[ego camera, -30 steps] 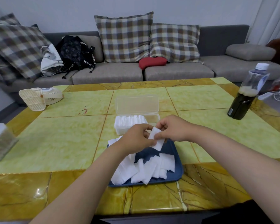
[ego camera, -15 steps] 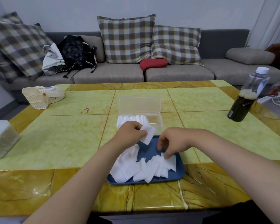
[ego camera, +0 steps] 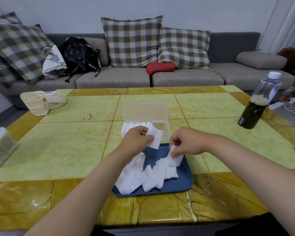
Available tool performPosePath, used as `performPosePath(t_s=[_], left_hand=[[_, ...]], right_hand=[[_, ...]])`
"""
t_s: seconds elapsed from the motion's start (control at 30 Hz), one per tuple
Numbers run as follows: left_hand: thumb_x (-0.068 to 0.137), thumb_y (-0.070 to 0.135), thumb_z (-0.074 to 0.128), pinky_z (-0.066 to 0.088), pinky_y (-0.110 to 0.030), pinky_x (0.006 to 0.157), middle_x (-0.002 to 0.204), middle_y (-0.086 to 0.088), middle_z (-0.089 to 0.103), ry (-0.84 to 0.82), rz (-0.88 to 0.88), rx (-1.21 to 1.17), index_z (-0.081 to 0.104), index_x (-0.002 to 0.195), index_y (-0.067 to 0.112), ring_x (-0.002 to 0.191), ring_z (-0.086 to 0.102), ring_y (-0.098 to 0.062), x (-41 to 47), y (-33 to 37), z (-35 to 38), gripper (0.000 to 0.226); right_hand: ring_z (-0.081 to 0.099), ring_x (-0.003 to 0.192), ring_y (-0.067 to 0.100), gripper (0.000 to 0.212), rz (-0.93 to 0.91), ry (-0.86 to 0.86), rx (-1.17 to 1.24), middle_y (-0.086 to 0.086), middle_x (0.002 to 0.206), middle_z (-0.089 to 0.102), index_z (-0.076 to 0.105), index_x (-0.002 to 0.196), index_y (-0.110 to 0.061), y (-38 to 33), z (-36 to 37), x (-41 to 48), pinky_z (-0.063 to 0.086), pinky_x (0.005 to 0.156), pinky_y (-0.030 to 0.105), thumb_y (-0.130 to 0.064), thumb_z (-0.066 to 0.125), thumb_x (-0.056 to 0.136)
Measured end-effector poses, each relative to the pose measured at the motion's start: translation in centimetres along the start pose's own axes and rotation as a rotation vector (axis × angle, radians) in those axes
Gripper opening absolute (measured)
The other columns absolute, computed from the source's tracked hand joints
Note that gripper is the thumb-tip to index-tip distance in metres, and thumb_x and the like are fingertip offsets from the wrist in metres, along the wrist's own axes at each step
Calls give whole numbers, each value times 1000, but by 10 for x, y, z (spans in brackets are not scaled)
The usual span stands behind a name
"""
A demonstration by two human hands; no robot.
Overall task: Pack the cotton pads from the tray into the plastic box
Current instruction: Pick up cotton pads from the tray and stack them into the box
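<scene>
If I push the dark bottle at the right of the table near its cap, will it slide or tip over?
The dark bottle probably tips rather than slides: it is tall and narrow. Its liquid fills only the lower part, which should steady it somewhat. Once down, its round body would likely roll on the table.

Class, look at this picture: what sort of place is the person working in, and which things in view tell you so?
Most likely a home living room: a grey sofa with checked cushions stands behind a low tiled table.

Two bare forearms reach forward side by side. The left hand point(ego camera: 138, 140) is curled, thumb and fingers pinched together. The right hand point(ego camera: 187, 142) hangs knuckles-up, fingertips pinched downward, slightly nearer the body.
</scene>
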State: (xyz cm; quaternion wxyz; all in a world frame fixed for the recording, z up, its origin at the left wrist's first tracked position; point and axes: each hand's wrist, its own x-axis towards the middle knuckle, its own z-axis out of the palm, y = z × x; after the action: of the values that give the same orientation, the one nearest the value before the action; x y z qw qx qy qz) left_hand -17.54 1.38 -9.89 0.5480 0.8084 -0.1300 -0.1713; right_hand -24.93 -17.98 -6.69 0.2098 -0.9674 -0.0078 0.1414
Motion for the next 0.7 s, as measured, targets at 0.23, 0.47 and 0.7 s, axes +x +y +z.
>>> performPosePath(t_s=[0.23, 0.47, 0.7], left_hand=[[92, 13, 68, 63, -26, 68, 71, -10, 51, 7, -85, -175, 62, 78, 4, 65, 54, -18, 4, -1, -1, 17], [95, 10, 62, 62, -29, 78, 104, -19, 77, -205, -126, -339, 75, 107, -2, 90, 75, -22, -5, 7, 3, 21], [97, 7, 53, 62, -32, 81, 105, -21, 76, -233, -142, -390, 71, 110, -6, 96, 75, -29, -9, 11, -3, 26]], right_hand=[[55, 64, 6, 12, -84, 202, 475, -6, 88, 74, 81, 95, -19, -6, -19, -2, 48, 59, 25, -11, 74, 90], [52, 43, -2, 27, -64, 310, 536, -3, 81, 70, 76, 104, -12, -23, -14, 8, 45, 47, 19, -8, 85, 78], [67, 74, 2, 29, -60, 376, 404, -5, 91, 74, 77, 98, -18, -27, -8, 18, 55, 63, 16, -11, 89, 73]])
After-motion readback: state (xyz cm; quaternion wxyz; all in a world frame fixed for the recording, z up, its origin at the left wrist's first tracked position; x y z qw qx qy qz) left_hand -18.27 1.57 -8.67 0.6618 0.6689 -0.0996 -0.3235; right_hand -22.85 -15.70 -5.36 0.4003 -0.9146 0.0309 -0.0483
